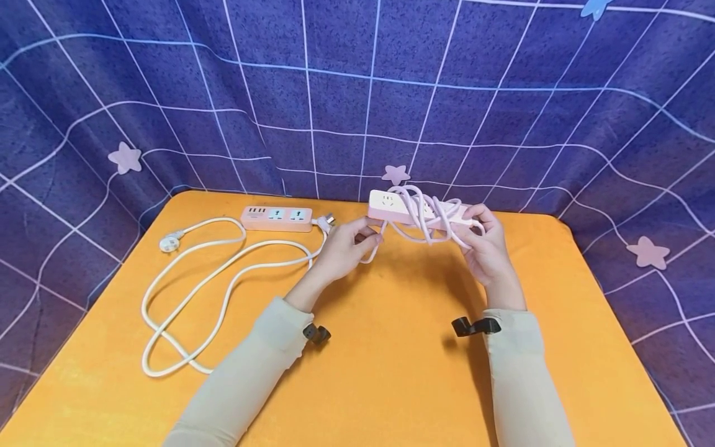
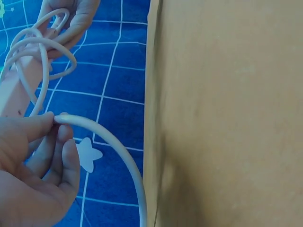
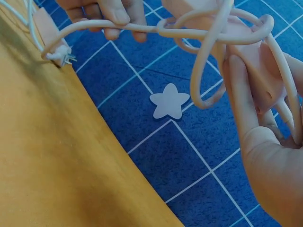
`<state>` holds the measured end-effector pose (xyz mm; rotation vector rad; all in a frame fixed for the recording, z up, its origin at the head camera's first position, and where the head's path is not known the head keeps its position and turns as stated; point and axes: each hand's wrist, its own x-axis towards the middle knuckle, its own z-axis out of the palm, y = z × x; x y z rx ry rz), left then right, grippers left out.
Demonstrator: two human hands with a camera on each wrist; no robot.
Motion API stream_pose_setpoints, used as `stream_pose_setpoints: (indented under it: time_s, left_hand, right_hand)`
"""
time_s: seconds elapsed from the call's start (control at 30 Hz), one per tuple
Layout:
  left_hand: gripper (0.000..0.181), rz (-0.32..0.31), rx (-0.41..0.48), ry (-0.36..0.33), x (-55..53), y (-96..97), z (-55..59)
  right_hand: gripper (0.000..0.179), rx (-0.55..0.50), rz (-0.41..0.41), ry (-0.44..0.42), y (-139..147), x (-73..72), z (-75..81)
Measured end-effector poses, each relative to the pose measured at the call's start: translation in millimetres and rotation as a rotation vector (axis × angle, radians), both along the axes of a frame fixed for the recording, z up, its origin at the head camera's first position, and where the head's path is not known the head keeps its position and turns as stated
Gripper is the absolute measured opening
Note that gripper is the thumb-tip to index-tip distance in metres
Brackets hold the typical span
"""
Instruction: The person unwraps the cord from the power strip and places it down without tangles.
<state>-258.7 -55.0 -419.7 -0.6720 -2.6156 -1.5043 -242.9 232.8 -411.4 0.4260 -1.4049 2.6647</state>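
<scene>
Pink and white plastic, a power strip [image 1: 391, 209] is held raised near the tabletop's [image 1: 391, 360] far edge, wrapped in loops of pale cord [image 2: 115, 143]. The right hand's [image 1: 488, 249] fingers grip one end, apparently to steady it, while the left hand's [image 1: 343, 251] fingers pinch cord by the other end, probably controlling slack. A second strip [image 1: 287, 216] lies apart, leaving working room.

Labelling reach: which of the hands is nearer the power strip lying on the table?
Left. The left hand is just right of the tabletop strip, pinching a cable; the right hand is farther right, holding the raised strip.
</scene>
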Motion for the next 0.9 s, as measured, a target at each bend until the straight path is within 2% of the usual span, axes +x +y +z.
stream_pose_setpoints:
  time_s: [0.13, 0.3, 0.43, 0.7, 0.9]
  left_hand:
    - [0.014, 0.013, -0.018, 0.04, -3.5, -2.1, -1.0]
    - [0.017, 0.007, -0.024, 0.073, -9.4, -5.6, 0.4]
    - [0.015, 0.025, -0.028, 0.101, -13.1, -6.2, 3.9]
    - [0.01, 0.033, 0.019, 0.143, -16.5, -5.7, 7.4]
    - [0.022, 0.079, 0.039, 0.213, -17.7, -10.8, 11.1]
  right_hand:
    - [0.036, 0.023, 0.011, -0.01, 0, 0.4, 0.1]
    - [0.035, 0.019, 0.008, -0.018, -1, 0.4, 0.1]
    - [0.034, 0.007, 0.015, -0.015, 0, 0.5, 0.2]
    - [0.034, 0.0, 0.024, -0.009, 1, 0.2, -0.2]
    - [0.035, 0.04, 0.033, -0.015, 2, 0.9, 0.2]
